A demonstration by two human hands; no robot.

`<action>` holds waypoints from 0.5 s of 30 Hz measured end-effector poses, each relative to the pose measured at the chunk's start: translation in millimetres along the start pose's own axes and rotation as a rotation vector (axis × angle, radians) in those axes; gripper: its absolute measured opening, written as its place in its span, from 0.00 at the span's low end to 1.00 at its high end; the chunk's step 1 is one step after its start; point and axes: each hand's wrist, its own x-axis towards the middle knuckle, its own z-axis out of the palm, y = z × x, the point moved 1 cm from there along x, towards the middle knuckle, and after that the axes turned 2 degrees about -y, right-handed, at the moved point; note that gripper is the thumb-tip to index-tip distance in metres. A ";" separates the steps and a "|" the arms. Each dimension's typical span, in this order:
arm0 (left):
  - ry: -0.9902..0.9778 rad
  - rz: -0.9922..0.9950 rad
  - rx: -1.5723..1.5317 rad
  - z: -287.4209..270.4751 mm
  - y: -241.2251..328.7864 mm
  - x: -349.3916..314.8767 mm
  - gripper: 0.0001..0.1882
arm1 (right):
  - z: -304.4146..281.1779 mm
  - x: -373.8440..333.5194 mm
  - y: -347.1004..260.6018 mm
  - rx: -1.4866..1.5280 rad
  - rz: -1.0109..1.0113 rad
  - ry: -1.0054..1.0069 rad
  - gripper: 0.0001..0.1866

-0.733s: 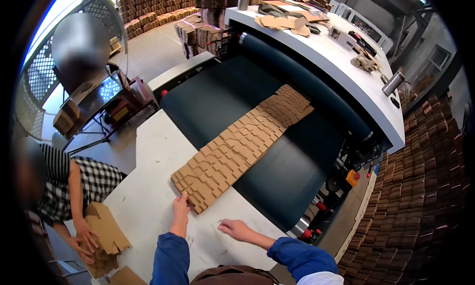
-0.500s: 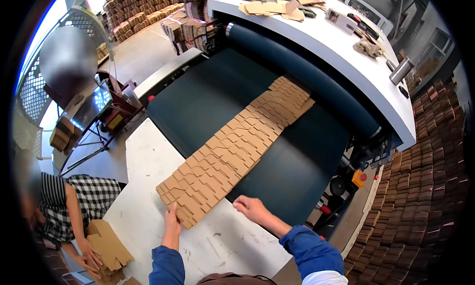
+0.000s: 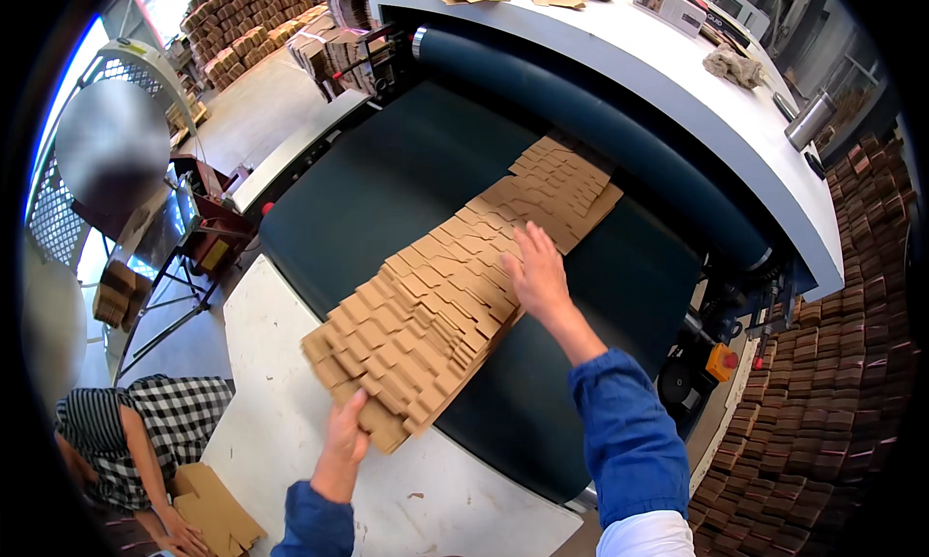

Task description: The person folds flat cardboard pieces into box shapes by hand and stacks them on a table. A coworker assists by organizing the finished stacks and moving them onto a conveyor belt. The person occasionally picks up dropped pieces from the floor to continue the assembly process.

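Observation:
A long row of overlapping flat brown cardboard blanks (image 3: 426,305) slants from a white table up across a dark green conveyor belt (image 3: 387,180), its far end under a dark roller (image 3: 581,131). At the row's near end, my left hand (image 3: 341,446) grips the edge of the lowest blanks, thumb on top; its other fingers are mostly hidden. My right hand (image 3: 542,276) lies with fingers stretched and apart at the right side of the row, about midway along, and touches the blanks. Toward the near end the blanks look more bunched and raised.
The white table (image 3: 266,373) adjoins the belt. A white machine cover (image 3: 677,83) carries loose cardboard and small items. An orange box with a red button (image 3: 721,361) sits right. Bundled cardboard (image 3: 803,412) is stacked beyond. At lower left, another person's hands (image 3: 179,533) touch cardboard blanks (image 3: 218,509).
My right hand has moved up and forward from above the belt's near edge to the row's right side, and its fingers have opened. The near blanks have bunched closer together.

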 end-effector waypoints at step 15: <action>-0.059 -0.168 -0.078 14.0 -71.6 53.3 0.27 | 44.5 -18.8 -4.4 -0.161 0.072 -0.229 0.36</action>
